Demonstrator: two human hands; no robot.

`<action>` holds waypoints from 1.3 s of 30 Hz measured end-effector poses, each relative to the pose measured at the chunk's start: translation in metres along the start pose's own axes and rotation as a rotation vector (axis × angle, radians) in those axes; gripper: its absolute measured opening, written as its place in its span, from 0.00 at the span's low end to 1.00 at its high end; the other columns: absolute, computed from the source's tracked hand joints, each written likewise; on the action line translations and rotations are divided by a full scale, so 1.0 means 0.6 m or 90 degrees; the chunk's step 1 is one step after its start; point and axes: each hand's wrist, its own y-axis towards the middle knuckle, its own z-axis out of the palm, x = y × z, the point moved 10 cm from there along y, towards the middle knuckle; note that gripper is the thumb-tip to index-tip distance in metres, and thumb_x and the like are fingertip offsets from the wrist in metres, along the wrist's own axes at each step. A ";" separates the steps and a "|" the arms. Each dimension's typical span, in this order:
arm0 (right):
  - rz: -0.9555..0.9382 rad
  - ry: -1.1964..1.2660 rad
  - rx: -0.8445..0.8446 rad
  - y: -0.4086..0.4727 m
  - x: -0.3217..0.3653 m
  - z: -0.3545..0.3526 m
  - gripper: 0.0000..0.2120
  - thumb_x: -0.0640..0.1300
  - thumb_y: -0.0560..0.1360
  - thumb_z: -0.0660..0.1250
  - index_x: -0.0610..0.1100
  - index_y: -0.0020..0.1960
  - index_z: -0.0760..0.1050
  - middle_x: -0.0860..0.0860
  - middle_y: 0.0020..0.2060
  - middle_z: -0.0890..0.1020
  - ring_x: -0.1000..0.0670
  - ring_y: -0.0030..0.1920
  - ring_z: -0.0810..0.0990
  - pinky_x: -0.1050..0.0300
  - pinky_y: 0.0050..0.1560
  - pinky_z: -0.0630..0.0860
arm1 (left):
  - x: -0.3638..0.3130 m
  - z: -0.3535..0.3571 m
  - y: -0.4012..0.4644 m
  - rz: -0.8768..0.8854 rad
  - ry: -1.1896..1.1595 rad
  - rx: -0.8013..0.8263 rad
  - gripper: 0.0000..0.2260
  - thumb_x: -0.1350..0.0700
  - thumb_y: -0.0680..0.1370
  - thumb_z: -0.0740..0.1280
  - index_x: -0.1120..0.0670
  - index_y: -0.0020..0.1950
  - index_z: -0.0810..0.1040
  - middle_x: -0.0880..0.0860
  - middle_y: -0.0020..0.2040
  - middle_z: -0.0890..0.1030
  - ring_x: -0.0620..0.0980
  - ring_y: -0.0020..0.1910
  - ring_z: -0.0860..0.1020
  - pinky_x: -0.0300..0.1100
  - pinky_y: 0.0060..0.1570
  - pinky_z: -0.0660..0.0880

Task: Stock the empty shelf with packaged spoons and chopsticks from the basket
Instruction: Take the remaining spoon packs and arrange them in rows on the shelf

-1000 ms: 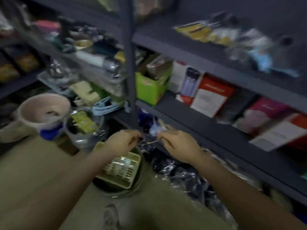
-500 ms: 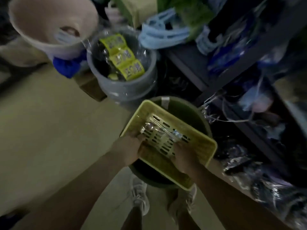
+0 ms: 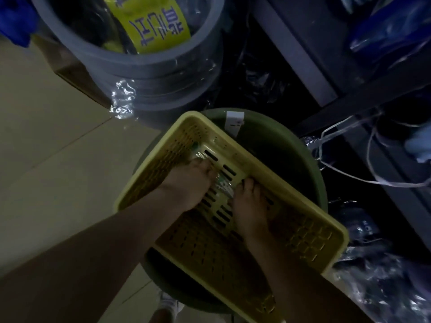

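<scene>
Yellow plastic is what fills the middle: a flat basket (image 3: pixel 310 238) with little slots in its floor and sides. It sits on top of a dark green round tub (image 3: pixel 286 145), and the tub stands on a pale tiled floor (image 3: pixel 58 159). A white sticker (image 3: pixel 235 121) hangs over the tub's far rim.

Two bare arms reach down into the basket. The left hand (image 3: pixel 189 183) is on the left side, with its fingers bent down onto a shiny clear packet (image 3: pixel 222 185) that lies on the basket floor. The right hand (image 3: pixel 247 203) is just beside it, and its fingers are bent onto the same packet from the other side. Both hands seem to pinch the packet, but the light is dim and I cannot tell what is inside it.

Low down, a shoe (image 3: pixel 168 304) shows on the floor.

Farther away stands a grey bucket (image 3: pixel 163 75) wrapped in clear film. A yellow label with blue writing (image 3: pixel 154 26) sticks up inside it.

On the right is a dark metal shelf (image 3: pixel 300 57). Blue packs (image 3: pixel 391 31) lie on it, and thin white string (image 3: pixel 370 157) hangs in loops near its lower part.
</scene>
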 end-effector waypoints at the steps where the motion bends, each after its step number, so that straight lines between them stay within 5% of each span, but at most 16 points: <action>1: -0.004 0.013 -0.023 0.004 -0.001 -0.002 0.19 0.43 0.60 0.79 0.38 0.48 0.80 0.40 0.50 0.80 0.44 0.44 0.82 0.53 0.37 0.82 | 0.007 0.004 0.009 -0.028 0.017 0.008 0.22 0.59 0.78 0.57 0.56 0.72 0.59 0.58 0.73 0.58 0.58 0.71 0.60 0.51 0.63 0.68; 7: -0.036 0.131 0.036 -0.015 -0.012 -0.028 0.17 0.41 0.78 0.59 0.41 0.66 0.63 0.42 0.59 0.77 0.46 0.54 0.80 0.57 0.47 0.80 | 0.025 0.015 0.011 -0.081 -0.022 -0.020 0.20 0.58 0.77 0.57 0.56 0.69 0.59 0.58 0.71 0.63 0.57 0.69 0.64 0.50 0.63 0.66; 12: -0.039 0.371 0.156 -0.068 -0.042 -0.057 0.12 0.45 0.80 0.56 0.44 0.62 0.66 0.45 0.54 0.78 0.51 0.47 0.77 0.63 0.37 0.72 | 0.012 0.054 0.002 -0.012 -0.146 0.112 0.26 0.49 0.74 0.67 0.52 0.69 0.63 0.56 0.68 0.70 0.57 0.65 0.69 0.49 0.61 0.69; 15: -0.034 0.355 0.134 -0.079 -0.053 -0.078 0.12 0.45 0.80 0.55 0.42 0.61 0.67 0.43 0.54 0.78 0.50 0.46 0.77 0.67 0.31 0.64 | -0.003 0.079 -0.020 0.001 -0.193 0.191 0.19 0.49 0.75 0.65 0.49 0.66 0.70 0.54 0.66 0.72 0.55 0.63 0.72 0.44 0.56 0.70; 20: 0.002 0.219 0.062 -0.083 -0.048 -0.096 0.12 0.44 0.79 0.57 0.41 0.60 0.68 0.43 0.54 0.79 0.47 0.52 0.80 0.57 0.47 0.79 | 0.003 0.092 -0.031 -0.008 -0.148 0.192 0.15 0.57 0.79 0.56 0.52 0.66 0.67 0.58 0.66 0.72 0.55 0.61 0.73 0.47 0.57 0.71; 24: -0.003 0.222 0.058 -0.080 -0.057 -0.096 0.09 0.44 0.80 0.55 0.42 0.58 0.68 0.48 0.40 0.77 0.52 0.41 0.79 0.65 0.35 0.71 | -0.010 0.089 -0.030 -0.006 -0.147 0.191 0.16 0.51 0.81 0.49 0.49 0.69 0.63 0.58 0.69 0.69 0.57 0.64 0.71 0.48 0.58 0.70; 27: -0.019 0.247 0.069 -0.076 -0.061 -0.092 0.10 0.45 0.81 0.53 0.43 0.58 0.68 0.54 0.30 0.64 0.58 0.29 0.66 0.67 0.28 0.60 | -0.013 0.088 -0.009 -0.034 -0.151 0.177 0.16 0.50 0.81 0.52 0.54 0.65 0.68 0.59 0.65 0.73 0.57 0.62 0.73 0.46 0.56 0.70; 34: -0.010 0.496 0.147 -0.093 -0.062 -0.108 0.14 0.48 0.81 0.51 0.43 0.55 0.71 0.48 0.36 0.75 0.50 0.38 0.75 0.62 0.33 0.67 | -0.021 0.054 -0.016 -0.023 -0.182 0.175 0.10 0.54 0.77 0.60 0.55 0.54 0.76 0.56 0.48 0.78 0.52 0.47 0.77 0.43 0.46 0.71; 39: -0.050 0.584 0.130 -0.131 -0.064 -0.161 0.09 0.44 0.80 0.56 0.46 0.46 0.74 0.54 0.29 0.71 0.56 0.31 0.70 0.61 0.33 0.66 | -0.012 -0.023 -0.088 0.001 -0.207 0.075 0.15 0.51 0.76 0.64 0.52 0.62 0.73 0.54 0.55 0.79 0.52 0.52 0.77 0.44 0.48 0.73</action>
